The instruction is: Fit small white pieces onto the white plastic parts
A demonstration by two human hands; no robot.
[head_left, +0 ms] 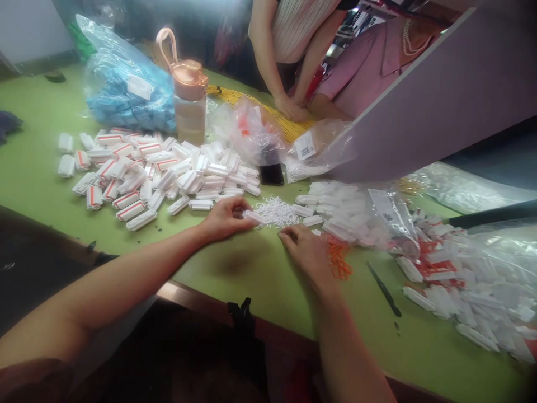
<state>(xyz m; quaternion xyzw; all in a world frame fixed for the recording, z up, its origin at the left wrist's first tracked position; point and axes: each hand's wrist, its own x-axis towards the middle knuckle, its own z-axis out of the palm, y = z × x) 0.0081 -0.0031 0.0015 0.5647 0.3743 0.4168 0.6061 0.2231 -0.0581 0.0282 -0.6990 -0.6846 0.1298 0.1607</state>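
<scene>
My left hand [226, 217] pinches one end of a white plastic housing [253, 217] just left of a small heap of tiny white plastic pieces [277, 212]. On the near right side of that heap, my right hand [305, 246] rests low over the table, fingers curled and closed at the tips. Whether a tiny piece is between them is too small to tell. Orange strips [339, 260] lie beside the right hand. Behind my left hand spreads a large pile of white housings [168, 173], some with an orange stripe.
A bottle [190, 106] and a blue plastic bag [126, 89] stand behind the pile. A phone [272, 174] lies by clear bags [310, 148]. A thin knife-like tool [384, 289] lies right, near more white and red parts [453, 280]. Another person's hands [293, 108] touch yellow wires [247, 101].
</scene>
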